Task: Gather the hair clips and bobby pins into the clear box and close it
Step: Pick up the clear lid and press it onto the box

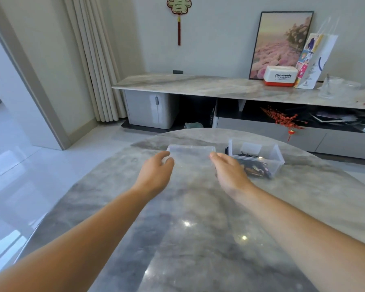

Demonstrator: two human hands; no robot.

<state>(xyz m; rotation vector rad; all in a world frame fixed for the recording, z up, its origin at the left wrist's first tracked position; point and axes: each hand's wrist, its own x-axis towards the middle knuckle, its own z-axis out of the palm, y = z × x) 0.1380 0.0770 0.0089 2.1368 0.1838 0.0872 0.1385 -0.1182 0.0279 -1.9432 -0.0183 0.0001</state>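
Note:
A clear plastic lid (pixel 191 152) lies flat on the marble table (pixel 198 207), left of the clear box (pixel 277 159). The box stands open, and dark hair clips and bobby pins (pixel 254 165) are heaped inside it. My left hand (pixel 156 171) grips the lid's near left corner, which sits between thumb and curled fingers. My right hand (pixel 230 171) holds the lid's near right corner, its fingertips on the edge and its thumb hidden. A small dark item (pixel 226 150) sits on the table against the box's left wall, too small to identify.
The table's rounded far edge runs just behind the lid and box. Beyond it stands a long marble sideboard (pixel 198 84) carrying a framed picture, a white and red Panasonic box (pixel 281 75), a paper bag and glassware. To the left is glossy tiled floor.

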